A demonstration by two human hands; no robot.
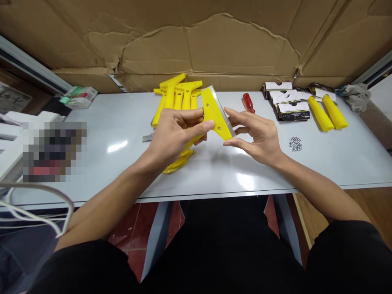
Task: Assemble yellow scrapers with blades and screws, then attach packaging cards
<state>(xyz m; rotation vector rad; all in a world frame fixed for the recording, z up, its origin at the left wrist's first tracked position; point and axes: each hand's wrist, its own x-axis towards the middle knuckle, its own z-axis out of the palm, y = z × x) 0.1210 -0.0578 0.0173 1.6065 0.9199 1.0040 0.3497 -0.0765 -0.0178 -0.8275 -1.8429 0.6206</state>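
Holds the yellow scraper [212, 116] pinched in the left hand [176, 130], with its blade [223, 112] slanted down rightward, facing the nearer right hand [260, 134], loosely parted beside it.

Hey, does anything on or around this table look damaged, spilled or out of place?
The cardboard behind the table looks damaged: creased, with torn-looking spots at its lower left and right. Small metal pieces lie loose, but heaped together, so probably not spilled.

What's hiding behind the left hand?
Yellow scrapers lie on the table behind the left hand. Their far ends show, but the hand covers some nearer parts, so those can't be seen.
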